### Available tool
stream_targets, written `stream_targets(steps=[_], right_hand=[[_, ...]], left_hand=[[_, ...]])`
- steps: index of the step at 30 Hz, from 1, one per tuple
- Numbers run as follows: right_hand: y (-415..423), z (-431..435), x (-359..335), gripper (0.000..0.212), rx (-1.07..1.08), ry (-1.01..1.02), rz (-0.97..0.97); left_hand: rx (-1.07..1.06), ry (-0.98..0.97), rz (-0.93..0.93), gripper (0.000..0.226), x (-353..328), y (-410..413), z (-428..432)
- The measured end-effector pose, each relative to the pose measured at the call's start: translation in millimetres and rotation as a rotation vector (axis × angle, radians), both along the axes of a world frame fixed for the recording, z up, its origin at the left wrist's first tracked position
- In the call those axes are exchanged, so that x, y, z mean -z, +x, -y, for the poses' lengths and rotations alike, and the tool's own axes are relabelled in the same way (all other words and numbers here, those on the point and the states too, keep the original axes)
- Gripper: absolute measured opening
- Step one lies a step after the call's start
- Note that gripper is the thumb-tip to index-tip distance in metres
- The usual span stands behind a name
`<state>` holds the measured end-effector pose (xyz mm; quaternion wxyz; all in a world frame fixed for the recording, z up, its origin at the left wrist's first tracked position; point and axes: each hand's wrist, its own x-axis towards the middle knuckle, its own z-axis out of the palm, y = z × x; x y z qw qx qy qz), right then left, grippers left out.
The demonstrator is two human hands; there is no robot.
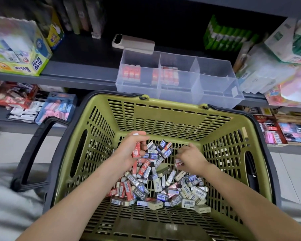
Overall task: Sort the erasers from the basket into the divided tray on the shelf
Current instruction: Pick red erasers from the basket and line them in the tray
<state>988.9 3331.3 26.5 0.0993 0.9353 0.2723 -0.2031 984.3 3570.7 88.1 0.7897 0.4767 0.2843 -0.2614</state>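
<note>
A green slatted basket [156, 119] holds a heap of several erasers [163, 185] in red, blue, black and cream sleeves. My left hand [130, 148] is inside the basket and grips a red-sleeved eraser [136, 151] upright over the heap. My right hand [191, 157] is lower, fingers curled down on the heap, pinching a red and white eraser [178, 162]. On the shelf above stands the clear divided tray [221, 94]. Its left and middle compartments hold red erasers [165, 75]; the right compartment looks empty.
A beige phone [133, 43] lies on the shelf behind the tray. A glue box [23, 54] stands at left, green packs [228, 37] and white packets [268, 66] at right. The basket's black handle [35, 153] hangs out to the left. Lower shelves carry more stationery.
</note>
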Motion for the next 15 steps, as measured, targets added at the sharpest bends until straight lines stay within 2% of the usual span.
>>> stream_targets(steps=[1, 3, 5, 6, 7, 9, 12, 14, 15], right_hand=[[-0.4, 0.5, -5.0, 0.025, 0.077, 0.119, 0.019], [-1.8, -9.9, -25.3, 0.026, 0.437, 0.537, -0.030], [-2.6, -27.9, -46.1, 0.018, 0.813, 1.030, -0.263], [-3.2, -38.6, -53.9, 0.017, 0.915, 1.197, -0.396], [-3.7, -48.3, -58.4, 0.017, 0.958, 1.284, -0.516], [-4.2, -65.4, -65.4, 0.016, 0.943, 1.326, -0.699], [-0.5, -73.2, -65.3, 0.018, 0.958, 1.404, -0.862], [6.4, -65.7, -56.8, 0.021, 1.013, 1.436, -0.832], [10.3, -59.3, -48.9, 0.021, 0.986, 1.317, -0.680]], left_hand=[[0.024, 0.009, 0.014, 0.035, 2.1, -0.7, 0.3], [0.062, 0.015, 0.038, 0.042, 6.0, -2.1, 1.7], [0.089, 0.017, 0.050, 0.051, 8.5, -3.2, 5.5], [0.109, 0.013, 0.052, 0.056, 9.1, -3.5, 8.0], [0.139, -0.001, 0.056, 0.060, 10.1, -3.9, 10.5], [0.225, -0.047, 0.078, 0.065, 12.6, -5.5, 14.6], [0.268, -0.079, 0.042, 0.054, 14.7, -8.3, 13.5], [0.252, -0.048, 0.014, 0.046, 17.6, -7.9, 9.1], [0.242, -0.036, 0.008, 0.042, 18.3, -7.5, 6.7]])
